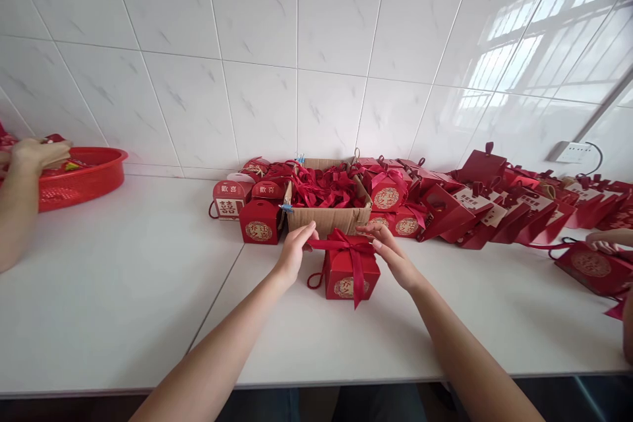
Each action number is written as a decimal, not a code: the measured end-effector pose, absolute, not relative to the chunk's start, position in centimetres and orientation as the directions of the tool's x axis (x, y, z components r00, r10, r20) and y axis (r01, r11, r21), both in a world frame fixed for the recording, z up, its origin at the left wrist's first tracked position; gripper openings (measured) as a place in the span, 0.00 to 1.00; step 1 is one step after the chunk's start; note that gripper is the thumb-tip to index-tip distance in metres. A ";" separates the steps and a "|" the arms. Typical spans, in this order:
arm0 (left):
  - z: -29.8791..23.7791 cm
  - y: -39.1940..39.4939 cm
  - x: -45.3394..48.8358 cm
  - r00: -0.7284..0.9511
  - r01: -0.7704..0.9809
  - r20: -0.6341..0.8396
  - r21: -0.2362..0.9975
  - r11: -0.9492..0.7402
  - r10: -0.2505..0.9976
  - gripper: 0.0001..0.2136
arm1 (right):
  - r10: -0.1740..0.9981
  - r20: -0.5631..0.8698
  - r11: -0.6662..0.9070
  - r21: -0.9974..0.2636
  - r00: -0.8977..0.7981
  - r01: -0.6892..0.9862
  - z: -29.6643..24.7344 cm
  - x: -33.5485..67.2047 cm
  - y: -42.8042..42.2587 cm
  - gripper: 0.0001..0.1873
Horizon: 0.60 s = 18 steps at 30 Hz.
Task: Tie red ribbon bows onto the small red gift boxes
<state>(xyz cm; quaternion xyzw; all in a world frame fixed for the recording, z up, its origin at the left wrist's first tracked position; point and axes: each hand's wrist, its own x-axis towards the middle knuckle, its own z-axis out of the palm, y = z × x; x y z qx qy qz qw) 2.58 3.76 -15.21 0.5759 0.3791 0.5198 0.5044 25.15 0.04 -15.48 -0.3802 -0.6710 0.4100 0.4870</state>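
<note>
A small red gift box with a gold round emblem stands on the white table in front of me. A red ribbon bow is tied on its top. My left hand pinches the bow's left loop. My right hand pinches the right side of the bow. Both hands are closed on the ribbon. A ribbon tail hangs down the box's front.
A cardboard box full of red ribbons stands behind. Finished red boxes sit to its left, flat unfolded ones to its right. Another person's hand reaches into a red basket far left. Someone's hand is at the right edge.
</note>
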 end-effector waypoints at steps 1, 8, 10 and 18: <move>-15.2 3.8 2.5 0.196 -0.092 0.213 0.976 -0.198 0.957 0.20 | 0.903 0.344 0.383 -0.916 -0.258 0.119 -15.5 25.2 0.0 0.18; -14.9 4.0 1.8 0.434 -0.016 0.087 0.996 -0.089 0.897 0.20 | 0.796 0.255 0.433 -0.874 -0.549 0.221 -15.8 26.3 0.3 0.58; -15.0 4.3 1.5 0.510 -0.039 0.041 0.999 -0.024 0.859 0.18 | 0.807 0.209 0.407 -0.875 -0.552 0.263 -16.1 26.2 0.4 0.62; -15.9 5.5 1.1 0.443 -0.350 0.067 0.931 0.104 0.894 0.19 | 0.869 0.325 0.388 -0.916 -0.373 0.104 -14.2 27.1 0.0 0.50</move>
